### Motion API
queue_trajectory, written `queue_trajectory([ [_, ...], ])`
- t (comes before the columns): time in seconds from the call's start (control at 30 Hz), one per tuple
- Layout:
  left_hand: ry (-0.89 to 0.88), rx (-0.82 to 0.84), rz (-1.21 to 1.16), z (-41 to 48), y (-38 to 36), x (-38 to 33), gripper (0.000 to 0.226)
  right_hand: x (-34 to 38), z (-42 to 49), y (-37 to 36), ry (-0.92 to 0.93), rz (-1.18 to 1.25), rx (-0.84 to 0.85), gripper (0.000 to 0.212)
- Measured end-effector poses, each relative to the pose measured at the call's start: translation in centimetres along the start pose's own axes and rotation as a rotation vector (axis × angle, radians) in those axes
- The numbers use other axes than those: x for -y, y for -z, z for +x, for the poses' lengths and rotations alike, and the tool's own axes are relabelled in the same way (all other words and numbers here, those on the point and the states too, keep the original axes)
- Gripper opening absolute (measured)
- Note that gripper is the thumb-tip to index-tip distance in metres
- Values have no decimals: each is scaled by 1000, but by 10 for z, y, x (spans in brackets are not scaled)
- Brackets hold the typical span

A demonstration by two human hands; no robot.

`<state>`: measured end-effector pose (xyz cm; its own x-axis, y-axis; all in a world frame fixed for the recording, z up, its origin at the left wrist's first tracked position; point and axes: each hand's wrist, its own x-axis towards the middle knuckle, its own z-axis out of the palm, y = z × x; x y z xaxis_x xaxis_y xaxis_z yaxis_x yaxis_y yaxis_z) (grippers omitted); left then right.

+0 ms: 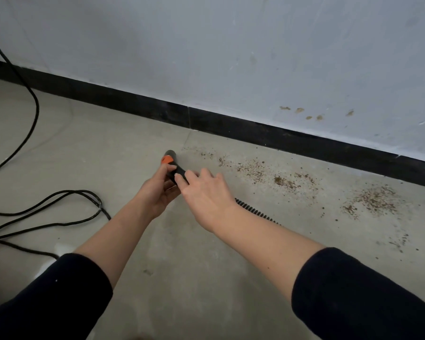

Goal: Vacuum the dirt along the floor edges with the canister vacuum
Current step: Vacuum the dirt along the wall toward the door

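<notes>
Nearest, the left hand (pixel 157 192) curls its fingers round the black vacuum nozzle (pixel 180 171), just below its orange band (pixel 166 159). The right hand (pixel 206 190) lays bent fingers on the same tube; whether they close round it is unclear. A ribbed hose (pixel 255 212) shows behind that wrist. Farther off, right of the tip, dirt (pixel 285 180) lies along the black baseboard (pixel 231 126).
</notes>
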<state>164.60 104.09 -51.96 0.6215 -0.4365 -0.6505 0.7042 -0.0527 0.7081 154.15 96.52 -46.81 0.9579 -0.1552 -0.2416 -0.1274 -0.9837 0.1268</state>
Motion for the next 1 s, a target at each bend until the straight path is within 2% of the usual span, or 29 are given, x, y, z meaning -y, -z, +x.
queue_trajectory([
  [0.1,-18,-23,-6,4,7,-5,12,5,8,2,11,2,-10,88],
  [0.27,-29,-39,10,9,11,-12,16,12,17,10,2,38,-30,64],
  [0.47,-11,6,44,14,3,-12,21,8,15,15,-40,17,-6,67],
  [1.0,32,117,188,26,-21,5,21,-12,-12,23,-124,-17,40,55],
])
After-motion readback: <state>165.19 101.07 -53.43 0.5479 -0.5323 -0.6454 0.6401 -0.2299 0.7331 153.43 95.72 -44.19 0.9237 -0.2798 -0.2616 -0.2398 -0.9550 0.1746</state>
